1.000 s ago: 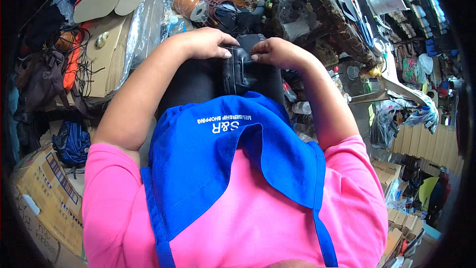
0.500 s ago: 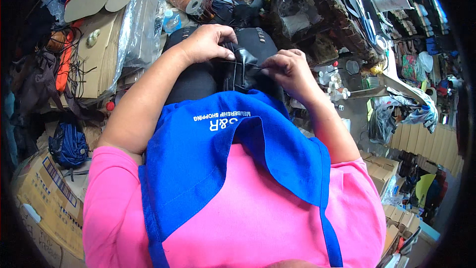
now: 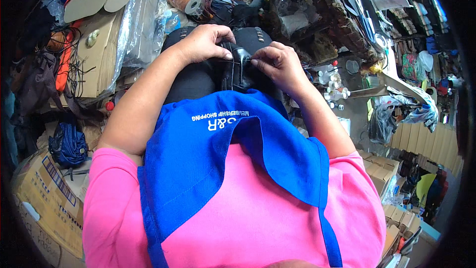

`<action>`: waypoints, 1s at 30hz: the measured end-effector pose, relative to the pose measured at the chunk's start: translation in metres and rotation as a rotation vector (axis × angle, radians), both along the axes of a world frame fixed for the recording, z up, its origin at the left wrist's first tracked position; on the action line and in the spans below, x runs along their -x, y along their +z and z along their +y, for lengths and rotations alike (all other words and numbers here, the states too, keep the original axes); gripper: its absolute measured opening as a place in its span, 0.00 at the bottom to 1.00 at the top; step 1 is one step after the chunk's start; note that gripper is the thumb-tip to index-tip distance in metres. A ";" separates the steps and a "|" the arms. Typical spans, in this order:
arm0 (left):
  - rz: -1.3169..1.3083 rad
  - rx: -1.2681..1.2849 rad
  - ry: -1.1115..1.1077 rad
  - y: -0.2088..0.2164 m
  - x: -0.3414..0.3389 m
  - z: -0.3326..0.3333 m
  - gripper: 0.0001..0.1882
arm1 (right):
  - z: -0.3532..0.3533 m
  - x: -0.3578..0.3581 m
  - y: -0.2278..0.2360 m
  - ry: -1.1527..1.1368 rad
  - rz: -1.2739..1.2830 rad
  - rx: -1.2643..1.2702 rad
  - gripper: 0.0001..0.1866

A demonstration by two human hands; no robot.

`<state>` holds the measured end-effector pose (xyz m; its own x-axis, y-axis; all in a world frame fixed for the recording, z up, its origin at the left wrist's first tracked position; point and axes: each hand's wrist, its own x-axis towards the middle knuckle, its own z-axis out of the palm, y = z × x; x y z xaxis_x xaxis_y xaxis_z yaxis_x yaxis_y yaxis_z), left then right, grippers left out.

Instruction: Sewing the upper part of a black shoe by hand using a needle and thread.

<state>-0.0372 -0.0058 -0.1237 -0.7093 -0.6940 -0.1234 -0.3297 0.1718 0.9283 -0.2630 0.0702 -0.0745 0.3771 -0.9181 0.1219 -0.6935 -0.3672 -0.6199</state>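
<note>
A shiny black leather piece with a seam line lies on my lap, between my black-clad knees. Its exact kind is unclear. My left hand is closed on its far left edge, thumb and fingers pinched together. From the right, my right hand is also closed, its thumb and forefinger pressed together at the leather's right side. Whatever thin thing those fingertips pinch is too small to make out. The blue apron covers the near end of the leather.
Beyond my knees sit an orange spool of cord and dark plastic-wrapped material. Flat cardboard leans at the left, above a dark blue pouch. Small bottles stand to the right, near a cluttered bench edge.
My right hand has moved left and slightly up, bringing its fingertips close against the leather. My left hand has hardly moved.
</note>
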 end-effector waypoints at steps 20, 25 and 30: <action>0.058 0.052 0.026 0.003 0.000 0.004 0.16 | 0.000 -0.007 0.003 -0.026 -0.056 -0.102 0.07; 0.066 0.035 0.034 0.001 -0.001 0.004 0.15 | -0.005 -0.003 -0.013 -0.016 -0.143 -0.159 0.08; 0.102 0.005 0.029 -0.003 0.001 0.005 0.14 | -0.011 0.001 -0.018 0.009 -0.289 -0.289 0.08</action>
